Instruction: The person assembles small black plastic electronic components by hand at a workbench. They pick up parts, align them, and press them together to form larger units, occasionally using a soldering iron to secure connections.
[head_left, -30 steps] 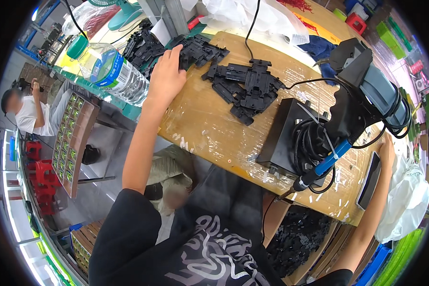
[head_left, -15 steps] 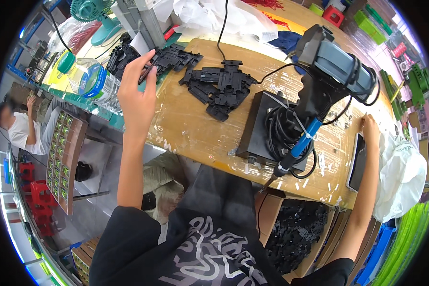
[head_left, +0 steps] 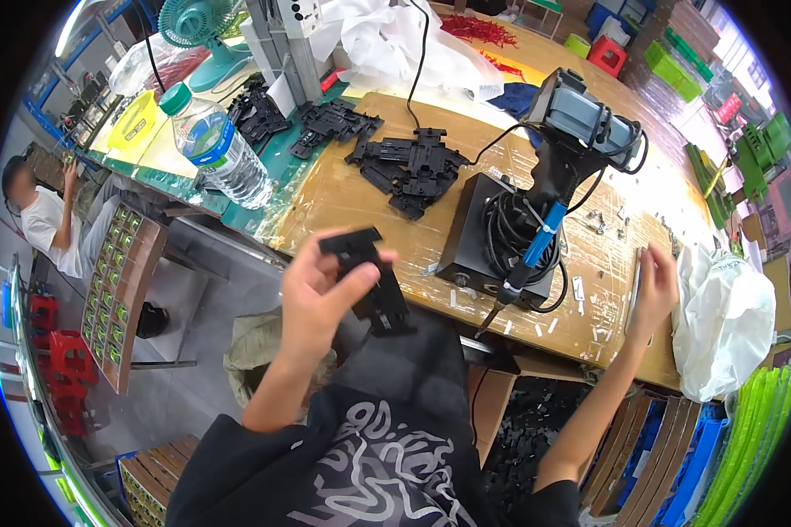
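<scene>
My left hand (head_left: 312, 294) is closed round a black plastic chassis part (head_left: 382, 299), held tilted over my lap in front of the table edge. Thumb and fingers grip its upper end. Over the right side of the table is my right hand (head_left: 654, 290), its fingertips pinched together; whatever they hold is too small to make out. Small metal screws (head_left: 598, 224) lie scattered beyond that hand. More black chassis parts (head_left: 417, 167) rest in a pile on the brown tabletop, with another group (head_left: 332, 125) farther left.
A black box (head_left: 475, 237) with coiled cable and a blue-handled soldering iron (head_left: 545, 233) stands mid-table, beside a pistol-grip tool (head_left: 580, 119). A water bottle (head_left: 215, 145) and green fan (head_left: 198, 35) are at left, a white bag (head_left: 725, 325) at right. Another person sits far left.
My left hand has come from the far-left parts toward my body, bringing a black chassis part. My right hand has drawn nearer and slightly left, its fingers now pinched.
</scene>
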The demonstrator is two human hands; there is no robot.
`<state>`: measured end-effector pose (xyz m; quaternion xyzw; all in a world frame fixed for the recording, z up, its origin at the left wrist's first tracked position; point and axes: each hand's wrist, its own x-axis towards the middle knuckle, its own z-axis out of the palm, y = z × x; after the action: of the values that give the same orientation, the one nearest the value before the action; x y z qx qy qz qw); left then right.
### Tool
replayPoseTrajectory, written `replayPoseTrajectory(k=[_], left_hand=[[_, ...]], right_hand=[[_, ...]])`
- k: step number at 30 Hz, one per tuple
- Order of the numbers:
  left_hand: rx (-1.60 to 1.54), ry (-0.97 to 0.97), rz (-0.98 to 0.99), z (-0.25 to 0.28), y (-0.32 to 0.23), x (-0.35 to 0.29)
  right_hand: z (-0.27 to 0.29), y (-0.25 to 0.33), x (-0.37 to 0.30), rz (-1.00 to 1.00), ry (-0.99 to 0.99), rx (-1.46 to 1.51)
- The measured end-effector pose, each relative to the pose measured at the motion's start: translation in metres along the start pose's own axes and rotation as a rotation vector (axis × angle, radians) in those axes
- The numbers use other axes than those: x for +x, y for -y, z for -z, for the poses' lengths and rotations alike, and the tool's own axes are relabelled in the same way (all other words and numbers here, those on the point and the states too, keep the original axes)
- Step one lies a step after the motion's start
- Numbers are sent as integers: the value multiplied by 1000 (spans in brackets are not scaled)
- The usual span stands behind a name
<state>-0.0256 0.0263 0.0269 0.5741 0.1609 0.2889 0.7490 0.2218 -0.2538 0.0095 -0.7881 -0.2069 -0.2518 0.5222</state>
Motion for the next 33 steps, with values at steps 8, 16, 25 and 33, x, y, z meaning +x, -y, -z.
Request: replayPoseTrajectory(k=[8, 16, 25, 33], left_hand=[[-175, 141, 243, -29, 23, -35], [-53, 327, 229, -47, 37, -50], [-5, 342, 238, -57, 39, -56], [145, 391, 229, -58, 39, -60]], right_hand=[[-8, 60, -116, -198, -70, 522], [-27, 95, -154, -227, 93, 828], [-24, 113, -159, -93, 231, 735], [-27, 126, -162, -230, 240, 681]])
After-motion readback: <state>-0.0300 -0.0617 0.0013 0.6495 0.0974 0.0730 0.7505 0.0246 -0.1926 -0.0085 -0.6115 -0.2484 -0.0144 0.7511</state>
